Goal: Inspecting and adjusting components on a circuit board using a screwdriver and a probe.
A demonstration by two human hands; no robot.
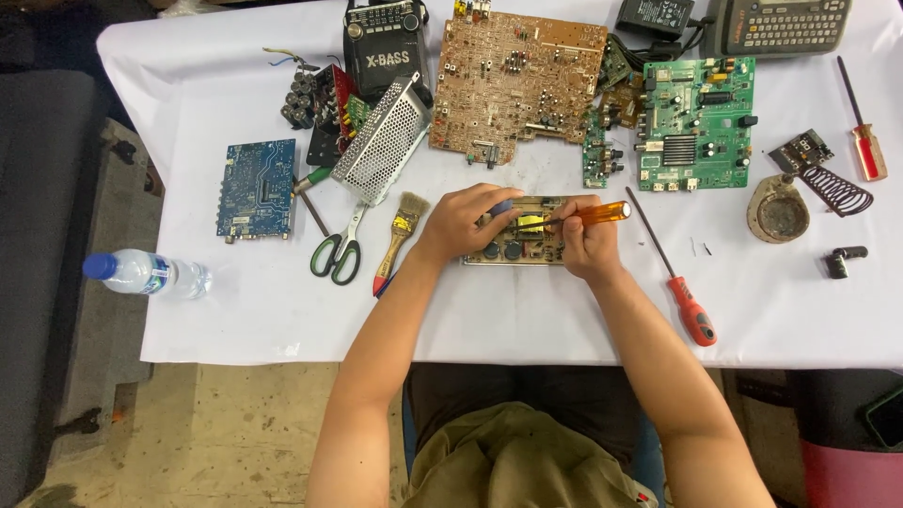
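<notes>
Two hands at centre frame, working one small circuit board [515,246] on the white table [235,310]. Left hand [463,223]: fingers curled, pressing the board's left end, steadying it. Right hand [585,246]: closed around an orange-handled screwdriver [588,214], tip on the board's middle. Step judged: probing or loosening a part; steady tip pressure needed. Nearby: scissors [340,246], paintbrush [402,230] left; red screwdriver [679,287] right.

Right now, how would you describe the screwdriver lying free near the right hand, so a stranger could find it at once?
Start at the white table and find the person's right hand. Just to its right lies a long screwdriver, slanting toward the table's near edge. Its thin dark shaft and red-orange handle distinguish it from the amber-handled tool in the hand.
</notes>
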